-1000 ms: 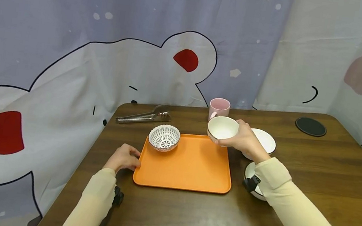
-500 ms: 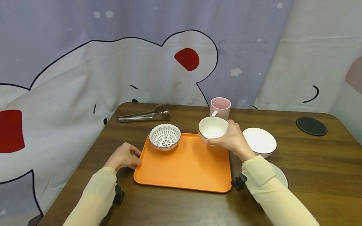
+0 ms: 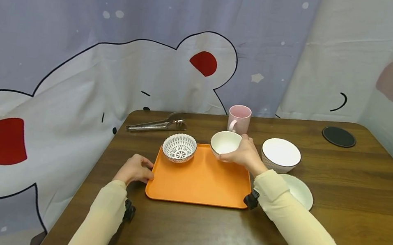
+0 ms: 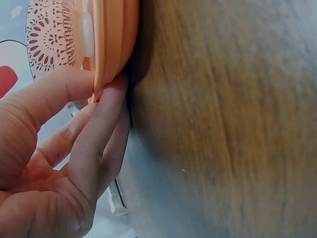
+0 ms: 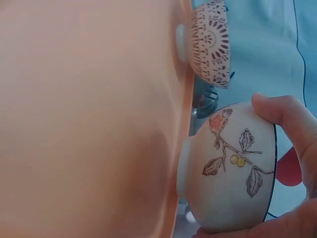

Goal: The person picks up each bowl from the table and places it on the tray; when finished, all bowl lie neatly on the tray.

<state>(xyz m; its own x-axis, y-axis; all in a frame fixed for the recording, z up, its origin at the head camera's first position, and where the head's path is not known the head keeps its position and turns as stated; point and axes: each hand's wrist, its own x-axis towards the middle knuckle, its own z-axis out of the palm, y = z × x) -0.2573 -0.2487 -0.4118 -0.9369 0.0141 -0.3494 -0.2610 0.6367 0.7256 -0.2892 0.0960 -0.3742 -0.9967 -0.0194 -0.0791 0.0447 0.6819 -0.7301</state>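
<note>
My right hand (image 3: 245,155) grips a white bowl (image 5: 233,163) by its sides. A bird, leaves and yellow berries decorate this bowl, and its rim is dark. In the head view the bowl overlaps the far right part of the orange tray (image 3: 200,181); in the right wrist view its foot is right at the tray surface. At the tray's left edge, my left hand (image 3: 136,170) pinches the rim between thumb and fingers. A patterned bowl with a scalloped rim (image 3: 179,148) stands in the tray's far left corner.
Behind the tray are a pink mug (image 3: 239,118) and metal tongs (image 3: 158,126). To its right stand a white bowl with a dark rim (image 3: 281,154) and a pale shallow dish (image 3: 300,193), partly behind my right sleeve. A dark round coaster (image 3: 338,136) lies far right.
My right hand has carried its bowl leftward and down over the tray. The moving arm has uncovered more of the bowl and dish on the right. My left hand keeps its place.
</note>
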